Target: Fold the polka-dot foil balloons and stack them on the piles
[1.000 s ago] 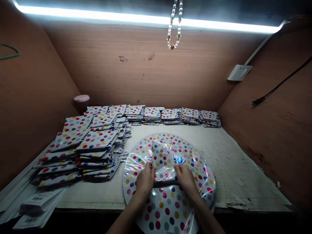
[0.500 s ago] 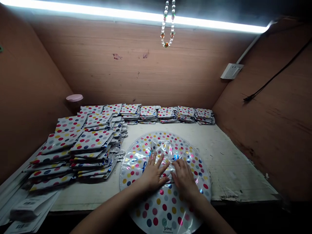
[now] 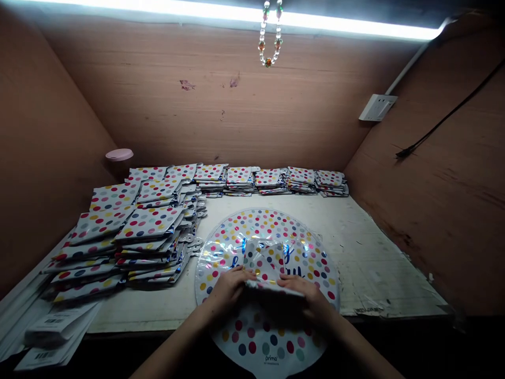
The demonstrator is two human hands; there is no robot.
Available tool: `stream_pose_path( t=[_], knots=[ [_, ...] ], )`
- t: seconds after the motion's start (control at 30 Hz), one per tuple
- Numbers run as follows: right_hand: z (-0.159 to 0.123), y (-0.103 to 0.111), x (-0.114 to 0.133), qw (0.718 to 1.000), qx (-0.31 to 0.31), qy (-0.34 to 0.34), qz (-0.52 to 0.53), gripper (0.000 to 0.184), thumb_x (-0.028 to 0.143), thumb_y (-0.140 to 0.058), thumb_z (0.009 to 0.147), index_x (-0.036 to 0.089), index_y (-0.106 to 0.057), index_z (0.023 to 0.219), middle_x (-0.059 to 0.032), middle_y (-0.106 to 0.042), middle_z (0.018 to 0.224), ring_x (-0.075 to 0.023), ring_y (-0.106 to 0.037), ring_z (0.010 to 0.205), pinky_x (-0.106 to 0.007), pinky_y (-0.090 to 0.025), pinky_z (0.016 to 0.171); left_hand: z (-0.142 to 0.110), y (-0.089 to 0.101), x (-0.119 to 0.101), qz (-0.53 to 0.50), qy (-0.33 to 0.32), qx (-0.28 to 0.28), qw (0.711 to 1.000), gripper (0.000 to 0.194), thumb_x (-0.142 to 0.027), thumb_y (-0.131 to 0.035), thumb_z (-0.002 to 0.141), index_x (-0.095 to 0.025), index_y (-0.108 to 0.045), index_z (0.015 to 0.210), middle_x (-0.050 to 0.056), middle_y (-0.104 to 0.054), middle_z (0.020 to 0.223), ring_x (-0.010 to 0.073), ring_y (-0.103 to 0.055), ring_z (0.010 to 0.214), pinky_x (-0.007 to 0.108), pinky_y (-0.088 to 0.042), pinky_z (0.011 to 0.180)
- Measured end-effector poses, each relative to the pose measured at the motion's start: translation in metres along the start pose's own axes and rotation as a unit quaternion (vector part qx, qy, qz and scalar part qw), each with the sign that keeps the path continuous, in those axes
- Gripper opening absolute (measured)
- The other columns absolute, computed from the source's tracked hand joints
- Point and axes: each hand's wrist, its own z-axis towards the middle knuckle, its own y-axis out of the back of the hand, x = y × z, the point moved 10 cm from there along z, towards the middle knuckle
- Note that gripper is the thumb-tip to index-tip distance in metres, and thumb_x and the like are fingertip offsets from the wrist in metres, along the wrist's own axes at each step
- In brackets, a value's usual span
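A flat, round foil balloon [image 3: 268,223] with coloured dots lies in front of me, its lower part past the table's front edge. On its middle is a partly folded dotted foil balloon [image 3: 263,259]. My left hand [image 3: 229,289] pinches the near left end of the folded piece, with fingers bent over its edge. At the near right end, my right hand [image 3: 310,297] grips the same edge between thumb and fingers. That near edge is raised and tilted, and a shadow falls below it. The undersides of both hands are hidden.
Piles of folded dotted balloons [image 3: 150,223] stand at the left, and a row of smaller stacks [image 3: 269,179] lines the back wall. Labelled white paper [image 3: 55,321] lies front left. A pink lid [image 3: 119,155] is at the back left. A bead string [image 3: 268,61] hangs overhead.
Both hands have gone from lying on the folded balloon to gripping its near edge, which is now lifted. My left hand has moved left and closed. The view has shifted slightly.
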Motion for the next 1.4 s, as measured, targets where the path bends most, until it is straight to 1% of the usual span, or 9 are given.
stream_pose_path(
  t=[0.17, 0.3, 0.37, 0.47, 0.6, 0.73, 1.07, 1.2, 1.4],
  knots=[
    [0.032, 0.015, -0.063, 0.951, -0.110, -0.278, 0.074, 0.034, 0.042, -0.036, 0.092, 0.019, -0.060, 0.099, -0.0032, -0.069, 0.074, -0.0183, -0.065, 0.058, -0.029, -0.053, 0.053, 0.008, 0.015, 0.028, -0.045, 0.191, -0.104, 0.975, 0.027, -0.031, -0.041, 0.092, -0.020, -0.064, 0.101, 0.005, -0.069, 0.094, 0.0207, -0.064, 0.085, 0.031, -0.052, 0.075],
    [0.051, 0.016, -0.083, 0.929, -0.101, -0.356, 0.018, 0.028, 0.037, -0.041, 0.090, 0.018, -0.060, 0.085, -0.0031, -0.068, 0.070, -0.0164, -0.061, 0.049, -0.026, -0.048, 0.045, 0.016, 0.029, 0.019, 0.061, 0.211, -0.189, 0.957, 0.042, -0.026, -0.042, 0.092, -0.020, -0.045, 0.133, 0.010, -0.059, 0.120, 0.0232, -0.060, 0.102, 0.036, -0.051, 0.085],
    [0.057, 0.019, -0.082, 0.931, -0.109, -0.349, -0.014, 0.025, 0.033, -0.044, 0.089, 0.017, -0.061, 0.082, -0.0062, -0.069, 0.075, -0.0186, -0.065, 0.059, -0.027, -0.050, 0.053, 0.027, 0.024, -0.001, 0.154, 0.153, -0.190, 0.957, 0.046, -0.023, -0.034, 0.095, -0.021, -0.036, 0.141, 0.010, -0.050, 0.134, 0.0250, -0.050, 0.121, 0.042, -0.043, 0.100],
    [0.057, 0.024, -0.076, 0.926, -0.131, -0.348, -0.068, 0.023, 0.029, -0.045, 0.090, 0.015, -0.063, 0.093, -0.0114, -0.070, 0.086, -0.0237, -0.066, 0.077, -0.033, -0.051, 0.069, 0.049, -0.014, -0.018, 0.228, 0.044, -0.076, 0.970, 0.051, -0.037, -0.034, 0.096, -0.022, -0.032, 0.145, 0.007, -0.035, 0.149, 0.0288, -0.026, 0.139, 0.050, -0.022, 0.114],
    [0.062, 0.025, -0.047, 0.932, -0.159, -0.254, -0.203, 0.041, 0.030, -0.037, 0.094, 0.016, -0.048, 0.132, -0.0186, -0.055, 0.129, -0.0322, -0.052, 0.117, -0.048, -0.041, 0.095, 0.056, -0.039, -0.005, 0.254, 0.041, -0.017, 0.966, 0.069, -0.057, -0.036, 0.091, -0.026, -0.017, 0.149, 0.005, -0.010, 0.157, 0.0347, -0.004, 0.143, 0.058, -0.007, 0.114],
    [0.073, -0.021, -0.026, 0.951, -0.012, -0.067, -0.300, 0.062, 0.049, -0.034, 0.094, 0.024, -0.019, 0.149, -0.0063, -0.021, 0.155, -0.0262, -0.014, 0.143, -0.048, -0.019, 0.113, 0.053, -0.040, 0.001, 0.249, 0.044, 0.008, 0.968, 0.080, -0.065, -0.039, 0.087, -0.024, -0.011, 0.150, 0.007, -0.003, 0.158, 0.0380, 0.002, 0.142, 0.060, -0.003, 0.113],
    [0.067, -0.028, -0.039, 0.944, 0.117, -0.134, -0.277, 0.080, 0.061, -0.032, 0.089, 0.024, 0.005, 0.150, -0.0013, 0.015, 0.155, -0.0259, 0.014, 0.143, -0.047, 0.000, 0.116, 0.032, -0.017, 0.000, 0.242, -0.017, 0.063, 0.968, 0.087, -0.071, -0.035, 0.085, -0.024, -0.002, 0.150, 0.005, -0.004, 0.157, 0.0300, -0.003, 0.144, 0.053, 0.001, 0.115],
    [0.074, -0.038, -0.014, 0.947, 0.136, -0.065, -0.283, 0.094, 0.053, -0.056, 0.078, 0.016, -0.007, 0.151, -0.0090, 0.005, 0.157, -0.0338, 0.005, 0.143, -0.052, -0.002, 0.115, 0.030, -0.018, -0.002, 0.233, -0.043, 0.084, 0.968, 0.084, -0.068, -0.037, 0.086, -0.025, -0.005, 0.150, 0.005, -0.006, 0.157, 0.0306, -0.005, 0.144, 0.054, -0.003, 0.115],
    [0.086, -0.063, 0.002, 0.937, 0.046, -0.029, -0.346, 0.062, 0.017, -0.052, 0.085, 0.006, -0.035, 0.143, -0.0224, -0.038, 0.144, -0.0374, -0.034, 0.134, -0.051, -0.039, 0.104, 0.031, -0.005, 0.008, 0.207, 0.002, 0.020, 0.978, 0.058, -0.044, -0.041, 0.093, -0.024, -0.028, 0.146, 0.009, -0.033, 0.150, 0.0290, -0.027, 0.140, 0.059, -0.016, 0.112]
  ],
)
